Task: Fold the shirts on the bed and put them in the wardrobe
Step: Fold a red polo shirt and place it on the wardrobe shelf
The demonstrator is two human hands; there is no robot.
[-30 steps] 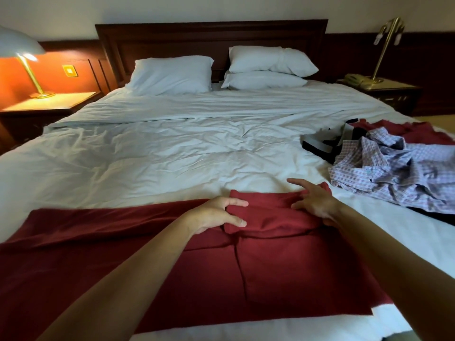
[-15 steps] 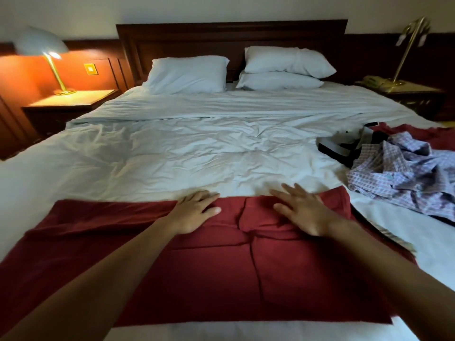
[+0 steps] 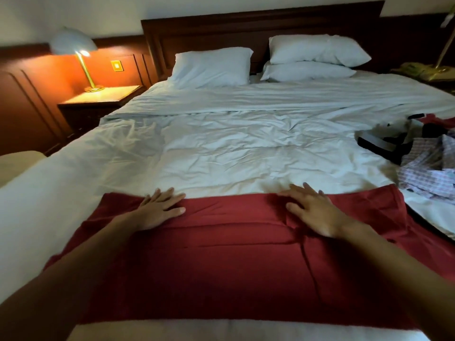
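Observation:
A dark red shirt (image 3: 234, 254) lies spread flat across the near end of the white bed (image 3: 234, 148), with fold creases running through it. My left hand (image 3: 157, 210) rests palm down on its far left edge, fingers apart. My right hand (image 3: 312, 212) lies flat on the far right part, fingers spread, next to a vertical crease. Neither hand holds cloth. At the right edge of the bed sits a heap of clothes: a checked shirt (image 3: 428, 168), a dark garment with a grey band (image 3: 379, 143) and some red cloth (image 3: 443, 121).
Three white pillows (image 3: 211, 66) lean on the dark wooden headboard (image 3: 246, 28). A lit lamp (image 3: 78, 52) stands on the left nightstand (image 3: 98, 99). A brass lamp and a telephone (image 3: 423, 70) occupy the right nightstand. No wardrobe is in view.
My left hand let go of the folded red cloth and both hands flattened, sliding apart along the shirt's far edge. The view has swung left, pushing the clothes heap toward the right edge.

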